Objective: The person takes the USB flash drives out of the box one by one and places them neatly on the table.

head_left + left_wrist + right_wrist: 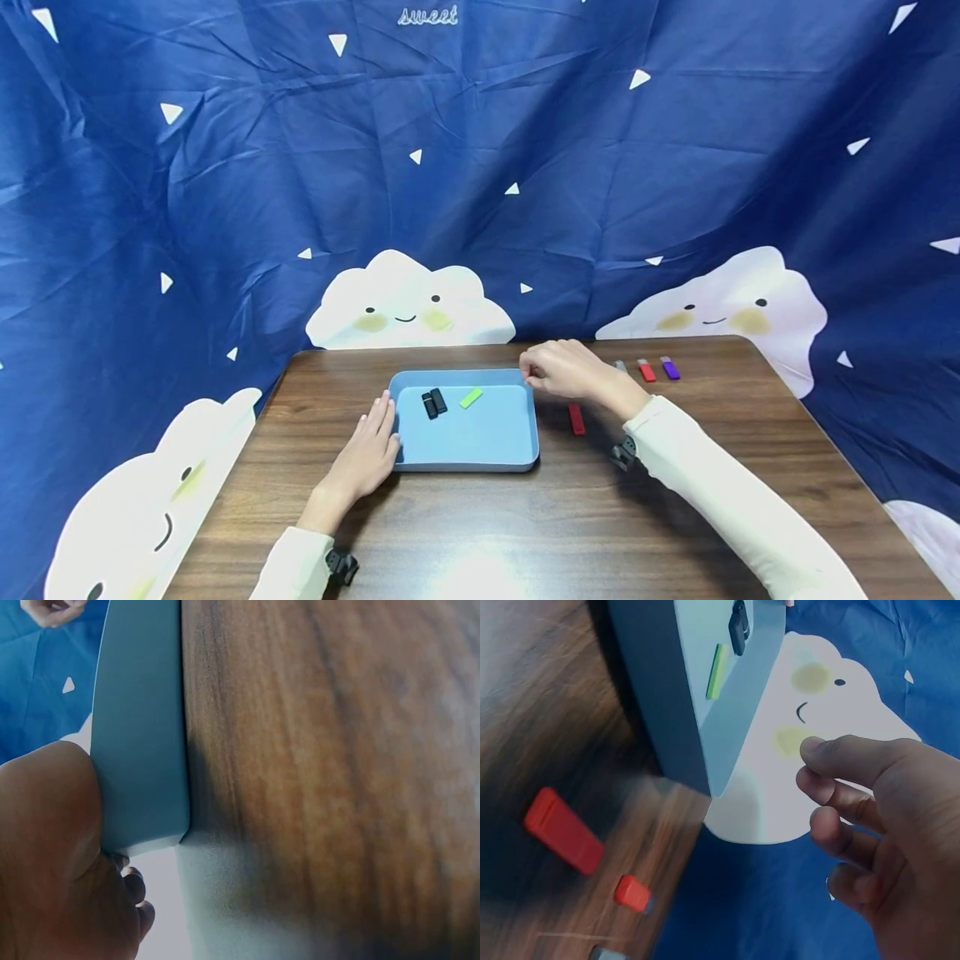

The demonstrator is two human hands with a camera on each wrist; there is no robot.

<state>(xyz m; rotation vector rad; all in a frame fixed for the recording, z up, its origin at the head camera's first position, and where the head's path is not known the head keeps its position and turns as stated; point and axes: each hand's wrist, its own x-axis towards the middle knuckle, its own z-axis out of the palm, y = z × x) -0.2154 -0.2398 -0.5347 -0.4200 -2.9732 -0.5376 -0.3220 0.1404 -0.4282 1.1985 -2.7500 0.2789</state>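
A shallow blue tray [465, 442] lies on the wooden table. Inside it are two black USB sticks [433, 403] side by side and a flat lime-green stick [471, 397]. My left hand [367, 450] rests along the tray's left side, its fingers fairly straight. Over the back right corner hovers my right hand [566, 368], fingers loosely bent. The right wrist view shows the thumb and fingertips [817, 787] apart from the tray, with nothing visible between them. A red USB stick [576, 419] lies just right of the tray.
Behind the right forearm, a grey stick [620, 366], another red one [647, 370] and a purple one [670, 367] lie in a row near the table's back edge. A blue cloth [480, 217] with white clouds hangs behind the table [712, 433].
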